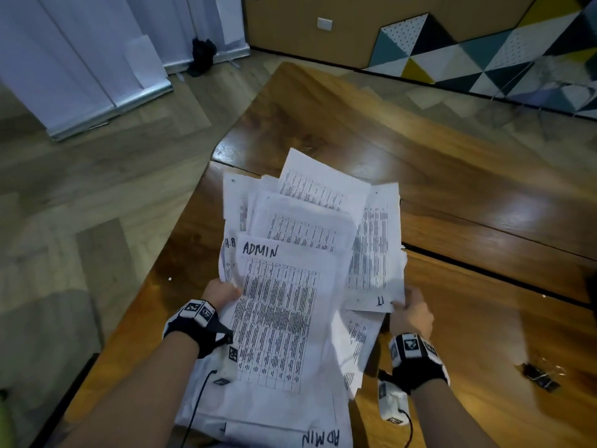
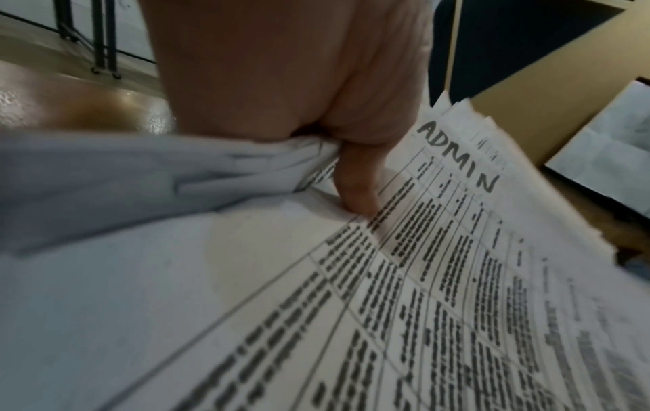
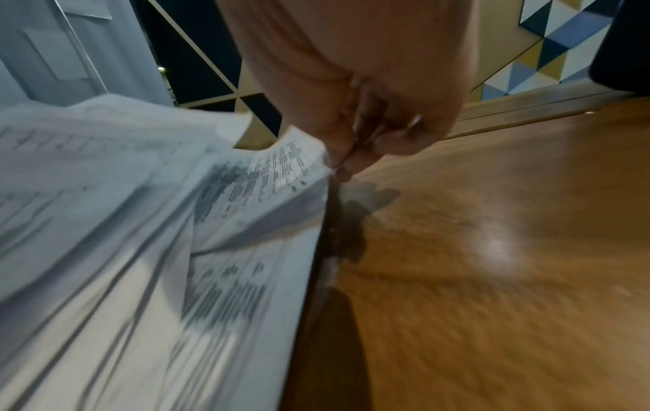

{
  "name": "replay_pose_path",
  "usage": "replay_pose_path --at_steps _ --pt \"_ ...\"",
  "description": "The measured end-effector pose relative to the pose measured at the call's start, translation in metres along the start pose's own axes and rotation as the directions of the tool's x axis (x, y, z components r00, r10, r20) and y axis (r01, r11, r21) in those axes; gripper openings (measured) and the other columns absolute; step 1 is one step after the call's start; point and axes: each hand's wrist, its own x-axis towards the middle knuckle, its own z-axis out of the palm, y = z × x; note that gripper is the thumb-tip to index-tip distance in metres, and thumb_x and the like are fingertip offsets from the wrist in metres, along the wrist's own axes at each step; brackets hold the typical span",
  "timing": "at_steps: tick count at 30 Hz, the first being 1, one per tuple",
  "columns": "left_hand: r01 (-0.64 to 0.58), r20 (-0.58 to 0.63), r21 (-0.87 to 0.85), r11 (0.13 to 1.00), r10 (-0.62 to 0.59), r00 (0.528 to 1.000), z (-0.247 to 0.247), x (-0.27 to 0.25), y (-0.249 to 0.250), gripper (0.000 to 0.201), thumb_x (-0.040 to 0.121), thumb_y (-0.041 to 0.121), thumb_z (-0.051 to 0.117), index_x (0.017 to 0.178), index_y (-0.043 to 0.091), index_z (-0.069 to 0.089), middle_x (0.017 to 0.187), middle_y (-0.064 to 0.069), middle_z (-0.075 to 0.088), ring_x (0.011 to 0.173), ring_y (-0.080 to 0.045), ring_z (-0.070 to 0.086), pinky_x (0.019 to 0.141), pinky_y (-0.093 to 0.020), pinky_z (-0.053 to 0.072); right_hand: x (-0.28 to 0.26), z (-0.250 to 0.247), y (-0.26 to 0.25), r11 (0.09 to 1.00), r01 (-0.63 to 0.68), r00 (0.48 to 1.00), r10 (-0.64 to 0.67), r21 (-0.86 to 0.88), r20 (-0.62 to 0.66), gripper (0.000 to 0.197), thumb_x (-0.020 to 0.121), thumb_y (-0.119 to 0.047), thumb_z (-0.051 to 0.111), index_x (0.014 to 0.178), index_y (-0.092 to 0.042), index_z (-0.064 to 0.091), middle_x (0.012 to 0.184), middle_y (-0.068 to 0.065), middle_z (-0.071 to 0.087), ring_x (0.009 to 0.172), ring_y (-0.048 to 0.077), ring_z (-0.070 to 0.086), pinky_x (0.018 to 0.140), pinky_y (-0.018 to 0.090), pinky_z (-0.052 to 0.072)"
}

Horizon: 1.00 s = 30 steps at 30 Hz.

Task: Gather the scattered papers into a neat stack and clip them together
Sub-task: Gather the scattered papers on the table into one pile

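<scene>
A loose bundle of papers [image 1: 290, 286] is held above the desk [image 1: 484, 221] between both hands, its long axis running away from the person. The sheets are fanned and out of register, with corners projecting at the far end. Nearest the body, a further sheet marked ADMIN [image 1: 319, 438] is seen below the bundle; whether it lies on the desk cannot be told.

The left hand [image 1: 223, 291] grips the left edge: in the left wrist view the thumb [image 2: 359, 180] is pressed down on the top sheet, and crumpled paper is bunched in the palm. The other fingers are hidden beneath the sheets.

The right hand [image 1: 412, 310] pinches the right edge near a corner marked IT; in the right wrist view its fingers [image 3: 355, 155] are closed together on the paper's edge.

The binder clip [image 1: 541, 376] lies on the desk to the right of, and nearer than, the right hand's fingers, well apart from the papers. By judgement, squaring of the edges is the step in hand, and the right hand is the better placed to fetch the clip.
</scene>
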Motion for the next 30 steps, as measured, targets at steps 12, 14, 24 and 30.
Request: replay_pose_path --at_steps 12,14,24,30 --pt "-0.003 -0.038 -0.014 1.0 0.002 0.999 -0.02 0.01 0.005 0.04 0.096 0.018 0.048 0.12 -0.015 0.052 0.125 -0.028 0.057 0.117 -0.039 0.056 0.096 -0.041 0.045 -0.028 -0.001 0.039 0.906 0.414 0.71 -0.261 -0.087 0.654 0.035 0.079 -0.005 0.058 0.08 -0.04 0.053 0.079 -0.008 0.058 0.073 0.012 0.053 0.079 0.042 0.049" --pt "-0.005 0.011 -0.236 0.972 0.008 1.0 -0.027 0.015 -0.002 0.037 0.087 0.003 0.056 0.119 -0.017 0.052 0.126 -0.033 0.055 0.12 -0.045 0.052 0.099 -0.046 0.042 -0.021 -0.009 0.04 0.959 0.28 0.717 -0.171 -0.054 0.676 0.049 0.077 -0.01 0.066 0.12 -0.026 0.05 0.111 -0.004 0.059 0.1 0.016 0.055 0.084 0.033 0.047" --pt "0.041 0.087 -0.555 0.831 0.008 0.996 -0.023 0.009 0.003 0.037 0.084 0.011 0.062 0.114 -0.01 0.055 0.134 -0.014 0.048 0.122 -0.03 0.046 0.108 -0.047 0.033 -0.023 0.014 0.033 0.979 0.196 0.853 -0.195 0.05 0.484 0.045 0.082 -0.01 0.066 0.126 -0.007 0.055 0.122 0.01 0.063 0.107 0.023 0.06 0.088 0.034 0.049" --pt "0.006 0.038 -0.45 0.893 0.013 0.999 -0.017 0.028 0.005 0.044 0.077 0.009 0.071 0.115 -0.009 0.058 0.112 -0.024 0.065 0.099 -0.036 0.064 0.095 -0.052 0.05 -0.019 0.01 0.028 0.951 0.293 0.835 -0.203 -0.102 0.511 0.038 0.089 -0.003 0.052 0.126 -0.004 0.054 0.13 0.015 0.057 0.121 0.032 0.053 0.095 0.035 0.043"
